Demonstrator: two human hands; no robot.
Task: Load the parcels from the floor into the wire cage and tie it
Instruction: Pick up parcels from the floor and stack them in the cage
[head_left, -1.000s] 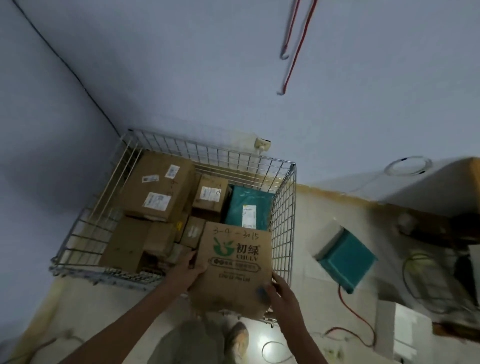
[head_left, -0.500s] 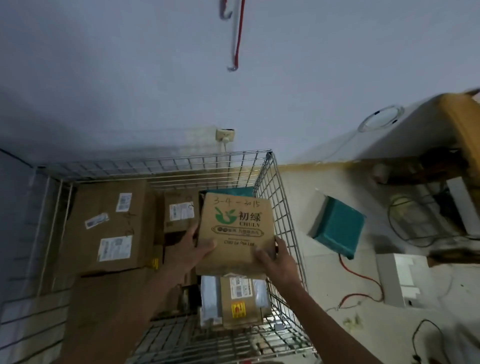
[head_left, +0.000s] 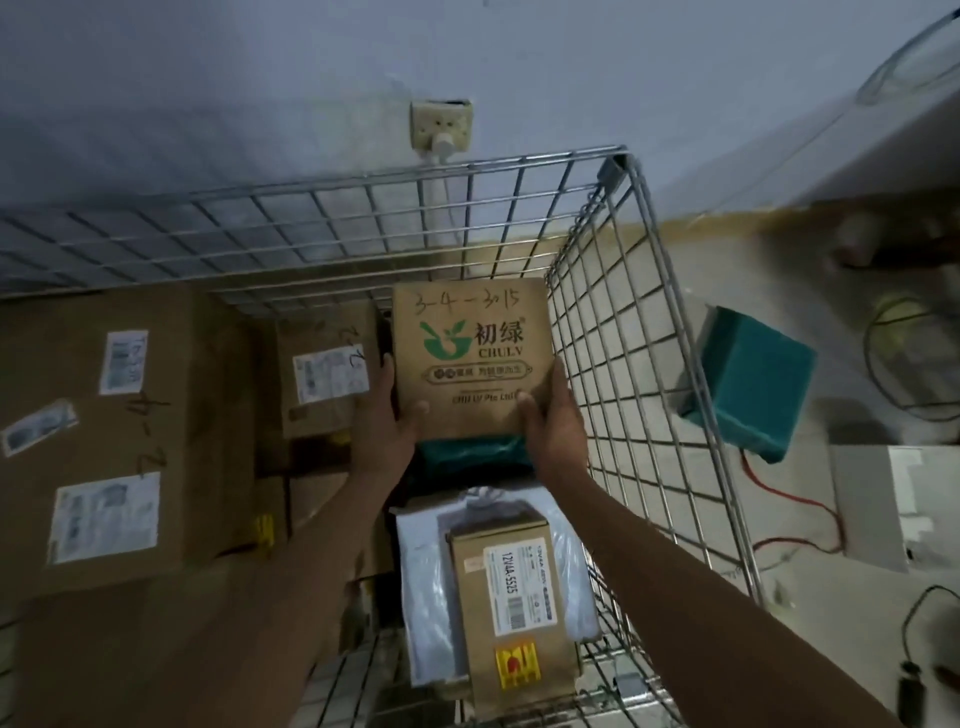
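Note:
A brown cardboard box with a green logo (head_left: 470, 358) is held inside the wire cage (head_left: 649, 332), near its back right corner. My left hand (head_left: 384, 421) grips its left side and my right hand (head_left: 553, 421) grips its right side. Under the box lies a teal parcel (head_left: 472, 457). The cage also holds a large labelled carton (head_left: 119, 441) at left, a smaller carton (head_left: 327, 379) in the middle, and a narrow brown box (head_left: 511, 603) on a grey plastic bag (head_left: 426, 582) at the front.
A teal parcel (head_left: 748, 382) lies on the floor right of the cage. A white box (head_left: 893, 504), red wire (head_left: 779, 499) and cables lie further right. A wall socket (head_left: 441, 127) with a plug sits behind the cage.
Both hands have carried the logo box forward and down into the cage, over the teal parcel. The view has closed in on the cage.

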